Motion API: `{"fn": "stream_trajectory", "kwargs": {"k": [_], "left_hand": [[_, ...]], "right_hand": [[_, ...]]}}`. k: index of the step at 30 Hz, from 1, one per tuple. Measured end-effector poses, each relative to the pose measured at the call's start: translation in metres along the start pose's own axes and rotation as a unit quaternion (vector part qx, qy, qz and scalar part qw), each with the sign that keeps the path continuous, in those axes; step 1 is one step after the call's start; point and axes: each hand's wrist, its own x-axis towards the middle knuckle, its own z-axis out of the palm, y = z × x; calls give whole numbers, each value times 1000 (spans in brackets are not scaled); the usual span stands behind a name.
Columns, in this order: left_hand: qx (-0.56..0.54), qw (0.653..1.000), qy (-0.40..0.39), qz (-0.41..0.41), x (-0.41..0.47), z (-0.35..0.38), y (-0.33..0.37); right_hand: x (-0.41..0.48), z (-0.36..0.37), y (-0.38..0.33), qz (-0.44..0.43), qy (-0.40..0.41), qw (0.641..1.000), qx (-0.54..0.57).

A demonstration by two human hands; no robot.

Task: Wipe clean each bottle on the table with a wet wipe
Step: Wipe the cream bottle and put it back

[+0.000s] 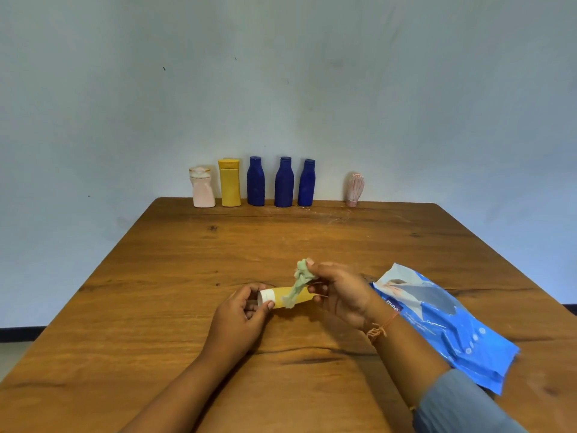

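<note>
Currently yellow bottle (287, 300) with white cap lies sideways, lower center of frame, left hand (240, 320) gripping cap end; right hand (338, 292) pinches crumpled greenish wet wipe (298, 284) draped over it.

Along the far edge of the table (156, 276), against the wall (281, 89), six bottles stood upright in a row. From the left came the first bottle (203, 187), second bottle (230, 182), third bottle (255, 181), fourth bottle (284, 182) and fifth bottle (306, 183), close together, with the sixth bottle (354, 189) apart to their right. Nearer the front, about the middle, a seventh bottle (278, 300) was held on its side, cap to the left, between the left hand (240, 320) and the right hand (340, 295). A wipe (299, 282) hung from the right hand over it. The pack of wipes (437, 320) lay on the table just right of that hand.
</note>
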Motion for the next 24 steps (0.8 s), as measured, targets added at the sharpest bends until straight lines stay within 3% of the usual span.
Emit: {"fn": "stream_trajectory", "kwargs": {"k": [3,7,10,13,18,21,24], "left_hand": [[-4,1000,-8,4,1,0,-4],[6,1000,-7,5,1,1,-8],[-12,1000,1,-7,1,1,-6],[-23,1000,0,-20,2,1,-4],[-34,999,-1,-36,4,-1,-2],[-47,998,1,-40,4,-1,-1],[-62,997,-2,-48,3,-2,-1]], "right_hand": [[11,6,17,-17,85,979,-183],[15,10,32,-182,161,865,-439],[7,14,36,-275,140,783,-540],[0,12,41,-285,74,713,-637],[-4,2,48,-237,-18,711,-662],[-2,-3,45,-253,-13,683,-685],[2,-8,37,-281,16,705,-651]]}}
